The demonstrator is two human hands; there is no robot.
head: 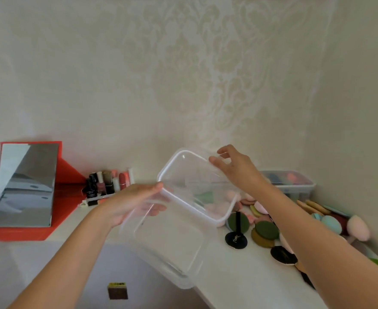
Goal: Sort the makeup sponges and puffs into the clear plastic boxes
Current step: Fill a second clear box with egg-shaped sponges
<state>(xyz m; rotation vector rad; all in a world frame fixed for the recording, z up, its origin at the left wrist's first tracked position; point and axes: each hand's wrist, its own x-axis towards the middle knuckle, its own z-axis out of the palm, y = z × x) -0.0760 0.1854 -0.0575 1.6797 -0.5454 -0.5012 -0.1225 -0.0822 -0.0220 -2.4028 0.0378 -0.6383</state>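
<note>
Head view: a person's two bare arms reach in from the bottom edge over a white counter (239,277)
Clear box (168,244): held up at centre frame, just left of the sponge pile; nothing can be made out inside it
Left grip (136,204): clamped on the box's left side, thumb on top, fingers seen through the plastic underneath
White-rimmed lid (197,188): tilted up above the box, its near edge low and its far edge raised
Right grip (230,168): thumb and fingertips pinched on the lid's far right corner
Sponges and puffs (266,230): a loose pile on the counter at right of centre, green, black, pink and teal, some seen through the lid
Second clear box (295,186): lidded, at right against the wall, coloured pieces inside
Mirror (27,184): leaning in a red stand at left
Cosmetic bottles (107,181): a cluster between the mirror and the left grip
</note>
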